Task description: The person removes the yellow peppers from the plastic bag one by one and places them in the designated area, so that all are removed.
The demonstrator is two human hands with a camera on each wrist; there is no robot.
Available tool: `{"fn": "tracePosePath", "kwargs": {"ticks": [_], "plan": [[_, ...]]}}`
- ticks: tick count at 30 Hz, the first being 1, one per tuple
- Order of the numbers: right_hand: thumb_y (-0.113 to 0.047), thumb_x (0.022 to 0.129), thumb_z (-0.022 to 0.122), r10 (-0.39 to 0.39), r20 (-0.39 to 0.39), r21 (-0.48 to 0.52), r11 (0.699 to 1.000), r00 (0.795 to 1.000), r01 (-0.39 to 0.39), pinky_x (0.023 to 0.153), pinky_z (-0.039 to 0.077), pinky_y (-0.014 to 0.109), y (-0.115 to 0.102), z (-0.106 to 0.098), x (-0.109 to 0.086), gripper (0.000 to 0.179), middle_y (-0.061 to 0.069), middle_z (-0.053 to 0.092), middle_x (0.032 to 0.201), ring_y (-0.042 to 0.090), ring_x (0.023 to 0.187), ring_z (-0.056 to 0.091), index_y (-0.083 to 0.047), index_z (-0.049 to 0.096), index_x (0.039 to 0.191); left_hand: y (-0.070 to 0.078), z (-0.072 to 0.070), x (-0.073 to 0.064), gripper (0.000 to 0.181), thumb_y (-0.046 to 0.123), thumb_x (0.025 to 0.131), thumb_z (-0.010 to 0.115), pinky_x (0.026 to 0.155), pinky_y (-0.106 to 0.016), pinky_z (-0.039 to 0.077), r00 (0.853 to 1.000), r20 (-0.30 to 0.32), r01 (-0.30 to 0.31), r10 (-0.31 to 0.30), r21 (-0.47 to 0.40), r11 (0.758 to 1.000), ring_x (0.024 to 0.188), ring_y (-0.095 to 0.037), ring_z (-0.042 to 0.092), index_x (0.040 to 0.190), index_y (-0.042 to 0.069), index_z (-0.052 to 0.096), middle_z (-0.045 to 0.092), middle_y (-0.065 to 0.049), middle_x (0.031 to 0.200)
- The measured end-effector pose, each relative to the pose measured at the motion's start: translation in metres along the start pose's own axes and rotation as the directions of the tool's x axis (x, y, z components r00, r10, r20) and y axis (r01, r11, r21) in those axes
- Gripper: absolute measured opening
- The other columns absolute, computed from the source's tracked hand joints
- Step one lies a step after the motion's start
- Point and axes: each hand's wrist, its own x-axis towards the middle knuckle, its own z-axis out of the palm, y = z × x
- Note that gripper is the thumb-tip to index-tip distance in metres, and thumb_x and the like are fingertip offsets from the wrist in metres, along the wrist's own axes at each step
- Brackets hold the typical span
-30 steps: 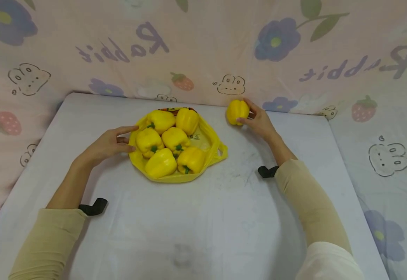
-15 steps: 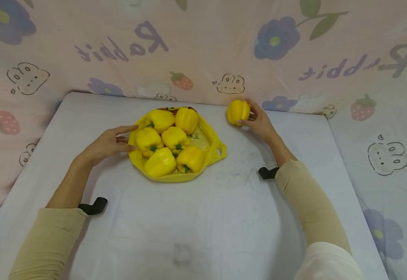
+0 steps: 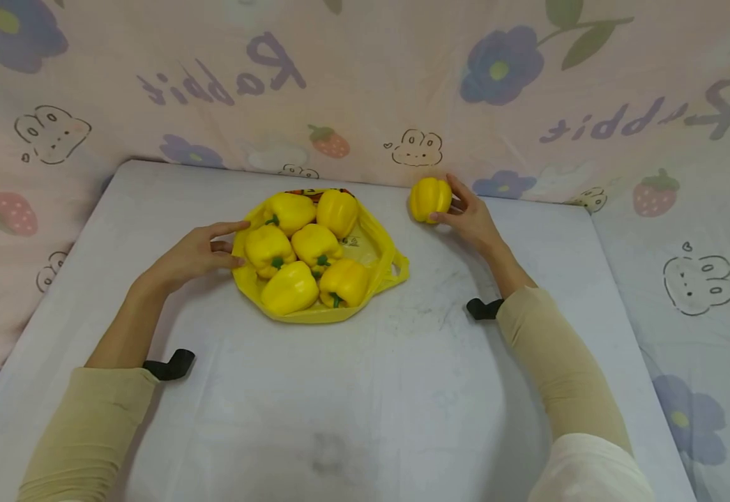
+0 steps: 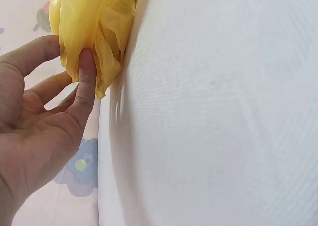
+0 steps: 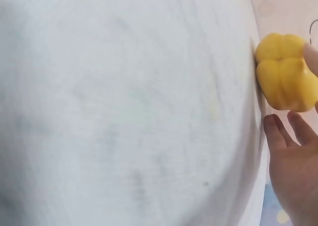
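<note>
A yellow plastic bag [image 3: 374, 251] lies spread out on the table, its sides rolled low around several yellow bell peppers [image 3: 289, 288]. At its left side is my left hand [image 3: 192, 258]; relaxed, spread fingertips touch the bag's outer wall, and the left wrist view shows one fingertip against the crumpled plastic [image 4: 112, 32]. Right of the bag, near the table's back edge, my right hand [image 3: 474, 219] holds a single yellow bell pepper [image 3: 429, 200] between thumb and fingers. In the right wrist view this pepper [image 5: 283, 79] is beside the tabletop; two lower fingertips stay apart from it.
The white table [image 3: 264, 411] has grey smudges. A cloth [image 3: 352, 84] printed with rabbits, flowers and strawberries hangs behind it and along both sides. A handle loop [image 3: 396, 270] of the bag sticks out to the right. Black wrist cameras [image 3: 173, 364] sit under both sleeves.
The whole head view shifts slightly. My right thumb sits slightly further right on the held bell pepper. The left hand and the bag have not visibly moved.
</note>
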Motion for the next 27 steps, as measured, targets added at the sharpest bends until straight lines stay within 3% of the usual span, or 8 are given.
{"fn": "tracePosePath", "kwargs": {"ticks": [12, 20, 27], "plan": [[-0.003, 0.086, 0.076, -0.147, -0.087, 0.021, 0.989, 0.985, 0.149, 0.116, 0.028, 0.043, -0.007, -0.004, -0.005, 0.070, 0.013, 0.040, 0.155, 0.031, 0.141, 0.037, 0.000, 0.044, 0.148, 0.001, 0.000, 0.000, 0.073, 0.016, 0.091, 0.073, 0.104, -0.048, 0.040, 1.000, -0.006, 0.022, -0.023, -0.007, 1.000, 0.129, -0.033, 0.048, 0.154, 0.014, 0.036, 0.029, -0.012, 0.159], [0.004, 0.084, 0.075, -0.291, -0.117, 0.002, 0.956, 0.949, 0.294, 0.116, 0.028, 0.040, -0.026, 0.004, -0.010, 0.059, 0.019, 0.044, 0.150, 0.021, 0.140, 0.040, 0.008, 0.052, 0.139, 0.004, 0.001, -0.001, 0.073, 0.019, 0.092, 0.073, 0.103, -0.047, 0.040, 1.000, -0.007, 0.029, -0.029, -0.013, 0.999, 0.125, -0.032, 0.050, 0.154, 0.018, 0.036, 0.032, -0.014, 0.157], [0.007, 0.084, 0.074, -0.348, -0.097, 0.005, 0.937, 0.933, 0.350, 0.116, 0.028, 0.040, -0.041, 0.011, -0.014, 0.056, 0.020, 0.044, 0.150, 0.020, 0.140, 0.040, 0.008, 0.053, 0.137, 0.004, 0.001, -0.001, 0.073, 0.016, 0.091, 0.073, 0.105, -0.051, 0.038, 1.000, -0.002, 0.016, -0.016, -0.032, 0.999, 0.128, -0.034, 0.048, 0.155, 0.019, 0.036, 0.027, -0.012, 0.160]]}}
